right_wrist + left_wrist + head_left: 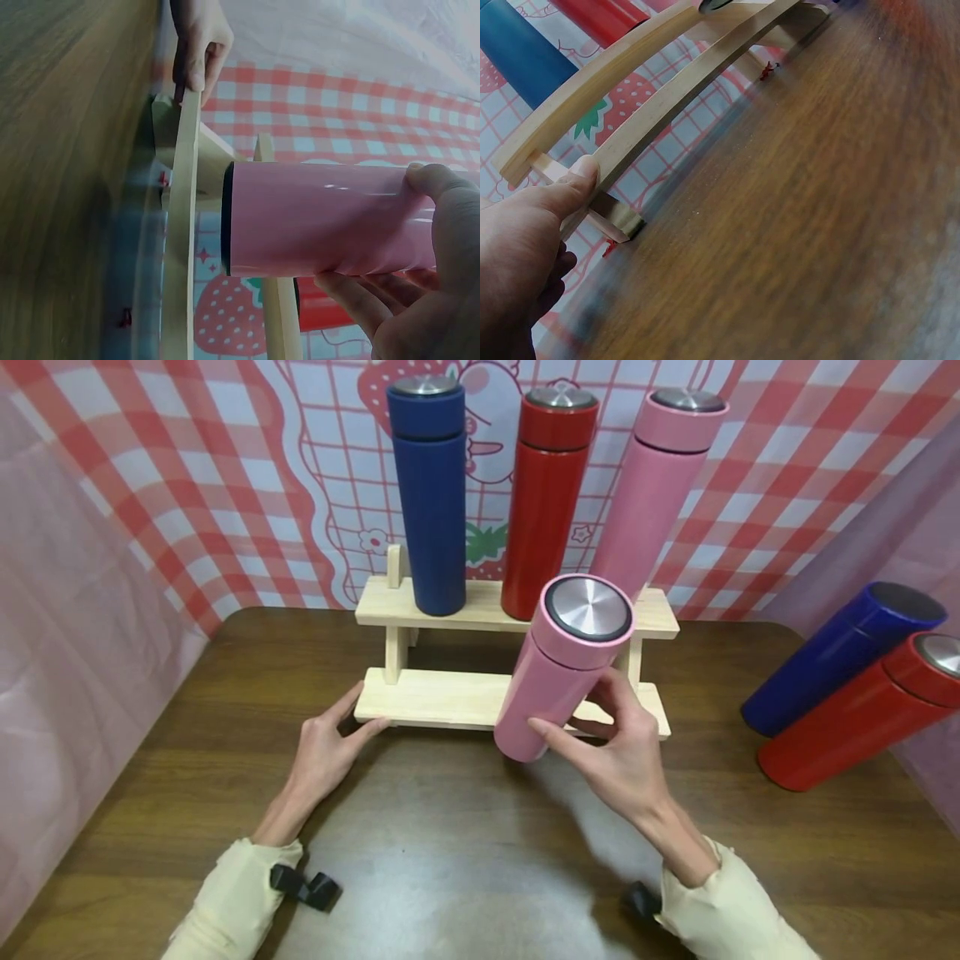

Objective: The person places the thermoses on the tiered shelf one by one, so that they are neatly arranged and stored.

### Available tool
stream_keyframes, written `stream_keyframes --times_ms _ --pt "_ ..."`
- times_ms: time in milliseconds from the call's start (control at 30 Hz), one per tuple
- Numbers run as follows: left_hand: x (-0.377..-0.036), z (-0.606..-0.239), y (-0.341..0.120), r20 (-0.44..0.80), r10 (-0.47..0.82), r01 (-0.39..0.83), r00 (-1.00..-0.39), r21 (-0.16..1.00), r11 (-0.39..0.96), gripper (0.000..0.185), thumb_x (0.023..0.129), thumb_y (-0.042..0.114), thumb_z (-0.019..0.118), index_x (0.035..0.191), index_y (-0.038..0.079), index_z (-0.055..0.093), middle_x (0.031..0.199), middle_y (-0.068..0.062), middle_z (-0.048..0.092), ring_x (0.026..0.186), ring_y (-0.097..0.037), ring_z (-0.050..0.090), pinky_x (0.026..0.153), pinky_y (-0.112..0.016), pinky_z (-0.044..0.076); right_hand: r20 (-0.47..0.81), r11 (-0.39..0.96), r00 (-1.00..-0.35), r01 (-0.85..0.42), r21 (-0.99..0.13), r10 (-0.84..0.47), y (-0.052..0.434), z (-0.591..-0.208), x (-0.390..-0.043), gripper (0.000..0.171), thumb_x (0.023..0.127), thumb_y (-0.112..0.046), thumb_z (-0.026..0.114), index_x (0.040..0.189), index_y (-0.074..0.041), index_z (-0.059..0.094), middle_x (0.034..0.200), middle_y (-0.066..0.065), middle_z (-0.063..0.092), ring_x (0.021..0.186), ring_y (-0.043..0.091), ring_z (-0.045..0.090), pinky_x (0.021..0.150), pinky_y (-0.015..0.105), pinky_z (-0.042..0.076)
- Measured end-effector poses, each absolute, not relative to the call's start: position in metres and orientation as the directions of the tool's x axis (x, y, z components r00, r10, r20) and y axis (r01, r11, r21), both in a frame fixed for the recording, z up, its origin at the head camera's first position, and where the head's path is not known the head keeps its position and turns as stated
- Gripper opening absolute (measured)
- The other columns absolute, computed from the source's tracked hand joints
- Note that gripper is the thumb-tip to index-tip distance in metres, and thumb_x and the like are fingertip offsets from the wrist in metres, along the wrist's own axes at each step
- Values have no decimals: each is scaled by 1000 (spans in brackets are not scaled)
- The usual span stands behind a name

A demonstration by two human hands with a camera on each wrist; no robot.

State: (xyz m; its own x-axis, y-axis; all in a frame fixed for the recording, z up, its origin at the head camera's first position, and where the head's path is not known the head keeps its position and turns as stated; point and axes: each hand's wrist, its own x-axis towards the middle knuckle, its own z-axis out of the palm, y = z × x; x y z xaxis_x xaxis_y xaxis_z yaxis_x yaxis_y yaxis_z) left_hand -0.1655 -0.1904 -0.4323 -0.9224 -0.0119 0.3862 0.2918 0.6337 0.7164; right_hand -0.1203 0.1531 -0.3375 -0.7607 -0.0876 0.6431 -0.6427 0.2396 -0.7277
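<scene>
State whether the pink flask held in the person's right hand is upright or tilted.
Tilted. The pink flask leans with its steel cap toward the camera, gripped by the right hand above the lower shelf.

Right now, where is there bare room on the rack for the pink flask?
The lower shelf is bare between the left hand and the pink flask in the right hand. The upper shelf is crowded with three flasks.

a blue flask (840, 660) and a red flask (858, 722) lie side by side, touching, near the table's (450, 860) right edge, before a checked backdrop (787, 460).
</scene>
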Motion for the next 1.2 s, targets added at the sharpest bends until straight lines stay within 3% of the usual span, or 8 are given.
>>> stream_keyframes --times_ms 367,1200 --pt "-166 -432 -191 379 -15 283 -925 716 638 69 89 23 85 147 0 56 143 -19 57 124 -41 60 101 -58 48 627 251 -769 -636 -730 -124 131 -340 -135 66 72 6 90 129 7 57 109 14 72 99 21 69 72 35 62" --pt "-165 -431 -191 380 -12 288 -925 722 629 69 89 22 85 147 1 56 143 -18 58 125 -40 60 101 -57 48 603 167 -782 -623 -764 -156 89 -342 -161 67 76 1 91 135 4 57 116 17 71 102 28 69 76 38 62"
